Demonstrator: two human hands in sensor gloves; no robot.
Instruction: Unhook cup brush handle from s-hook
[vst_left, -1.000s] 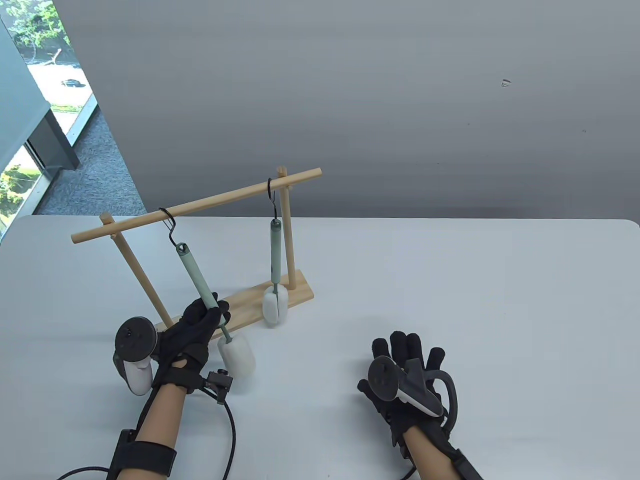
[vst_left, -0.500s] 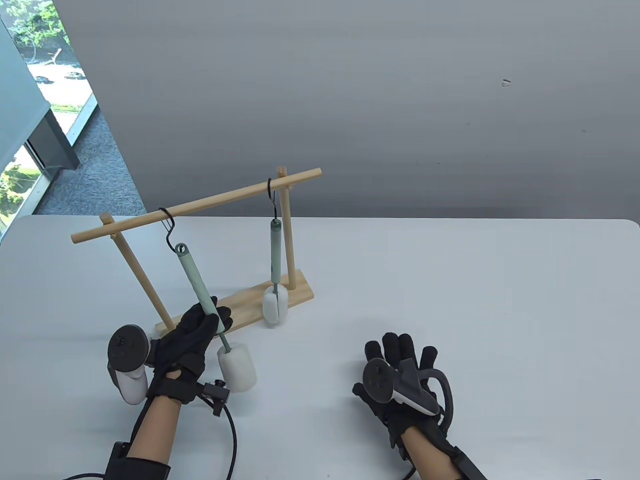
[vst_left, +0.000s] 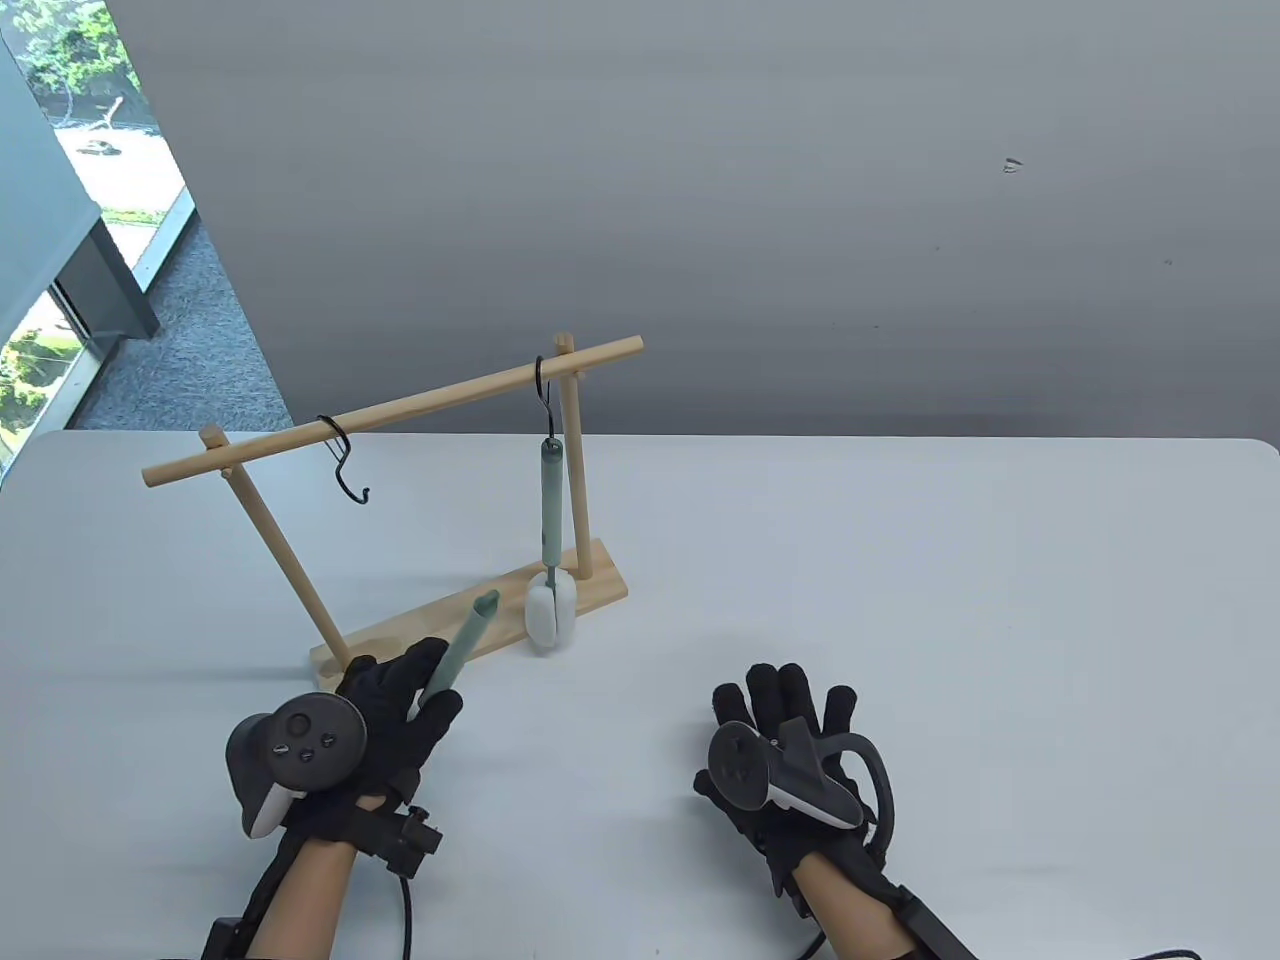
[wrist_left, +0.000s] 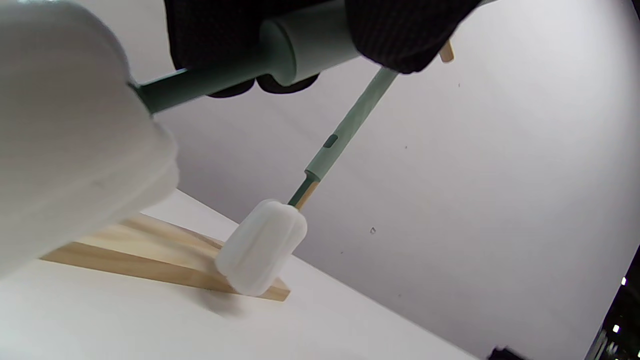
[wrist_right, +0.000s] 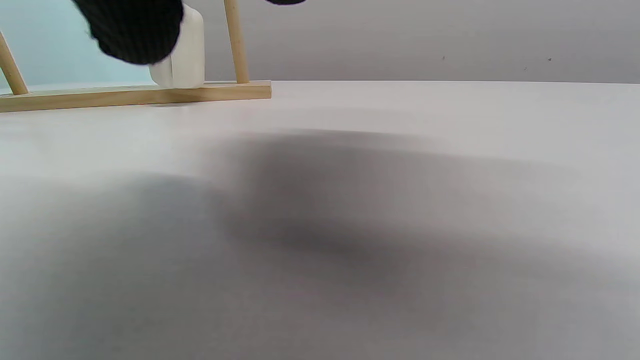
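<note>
My left hand (vst_left: 400, 705) grips the green handle of a cup brush (vst_left: 462, 645), which is off its hook and tilted toward the rack. In the left wrist view the same handle (wrist_left: 300, 42) passes under my fingers (wrist_left: 405, 30), with its white sponge head (wrist_left: 65, 135) large at the left. The black S-hook (vst_left: 345, 462) hangs empty on the wooden rail (vst_left: 400, 410). A second cup brush (vst_left: 550, 520) hangs from the other S-hook (vst_left: 542, 385); it also shows in the left wrist view (wrist_left: 265, 245). My right hand (vst_left: 785, 735) lies flat and empty on the table.
The wooden rack stands on a flat base (vst_left: 600, 590) at the table's left middle, with two posts. The base (wrist_right: 135, 94) and a post show at the top left of the right wrist view. The white table (vst_left: 950, 620) stretches to the right.
The left brush has come off its S-hook. My left hand has lowered it toward me and turned over, so the sponge head is hidden under the hand. My right hand shifted slightly left.
</note>
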